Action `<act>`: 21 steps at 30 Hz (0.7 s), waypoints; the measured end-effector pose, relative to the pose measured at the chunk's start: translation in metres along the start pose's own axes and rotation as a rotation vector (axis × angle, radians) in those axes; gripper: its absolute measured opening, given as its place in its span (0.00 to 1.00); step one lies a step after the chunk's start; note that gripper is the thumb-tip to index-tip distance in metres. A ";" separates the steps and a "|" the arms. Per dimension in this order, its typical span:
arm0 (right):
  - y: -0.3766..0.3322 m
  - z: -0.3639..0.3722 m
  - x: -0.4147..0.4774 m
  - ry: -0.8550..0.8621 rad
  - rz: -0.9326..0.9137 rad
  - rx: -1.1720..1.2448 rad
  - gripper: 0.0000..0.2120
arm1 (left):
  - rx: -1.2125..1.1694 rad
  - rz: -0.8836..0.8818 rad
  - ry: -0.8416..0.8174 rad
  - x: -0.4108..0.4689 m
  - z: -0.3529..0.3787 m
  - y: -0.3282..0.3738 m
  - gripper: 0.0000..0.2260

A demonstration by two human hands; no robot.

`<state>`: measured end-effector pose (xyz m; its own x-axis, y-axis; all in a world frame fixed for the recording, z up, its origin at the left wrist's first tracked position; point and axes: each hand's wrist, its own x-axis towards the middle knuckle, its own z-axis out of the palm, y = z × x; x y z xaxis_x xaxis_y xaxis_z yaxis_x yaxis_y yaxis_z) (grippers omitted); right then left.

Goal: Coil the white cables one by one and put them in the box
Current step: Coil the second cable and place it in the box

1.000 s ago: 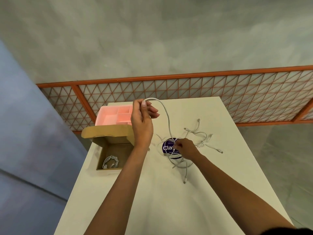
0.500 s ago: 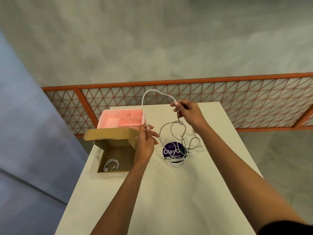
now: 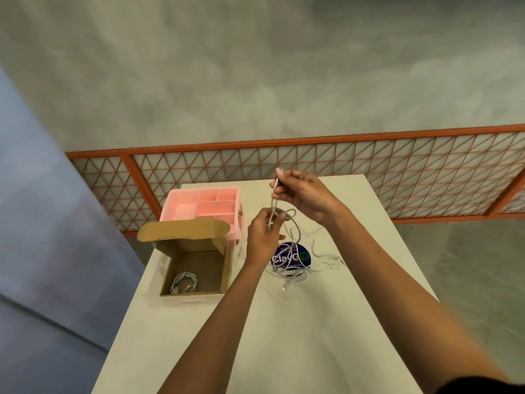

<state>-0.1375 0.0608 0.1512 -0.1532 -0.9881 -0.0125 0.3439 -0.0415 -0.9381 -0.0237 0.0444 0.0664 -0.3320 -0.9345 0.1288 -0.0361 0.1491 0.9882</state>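
- Far left on the surface (image 3: 284,351): one open cardboard box (image 3: 208,268), lid flap raised at the back, with one coiled white cable (image 3: 184,282) lying in the near-left corner of its floor
- Just behind the box: one pink divided tray (image 3: 184,211), nothing visible in its compartments; touching the lid flap or merely close to it, impossible to tell
- Right of the box, raised above the surface: left hand (image 3: 262,237), fingers and thumb pinching the held cable (image 3: 272,203) low down, at the start of a small loop
- Higher and further right: right hand (image 3: 305,196), fingers pinching the same cable near its upper end, with a short stretch running between the two hands
- Below both hands: remainder of that cable trailing down into a loose tangle (image 3: 326,263), draped across one round purple label (image 3: 287,258) and spreading to the right
- Handling, as a judgement: thin, light and limp, smooth-jacketed, so apt to slip through a weak pinch and to spring out of a loose coil; likely to drag its neighbours along if pulled hard
- Best hold, probably: close to a plug end with one hand, loops gathered and trapped against the fingers of the other, no sharp tug at the connectors
- Count: one box, one tray, one label, one cable stowed, one cable in hand; strands in the tangle too interlaced to number, though seemingly more than one
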 end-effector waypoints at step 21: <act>0.070 -0.066 -0.006 0.567 -0.248 -0.776 0.11 | 0.143 0.146 0.212 0.007 -0.031 0.019 0.09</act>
<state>-0.1736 0.0741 0.0625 -0.6289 -0.7391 0.2412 -0.4288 0.0710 -0.9006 0.0028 0.0306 0.0891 -0.1398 -0.9441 0.2985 -0.1395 0.3172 0.9380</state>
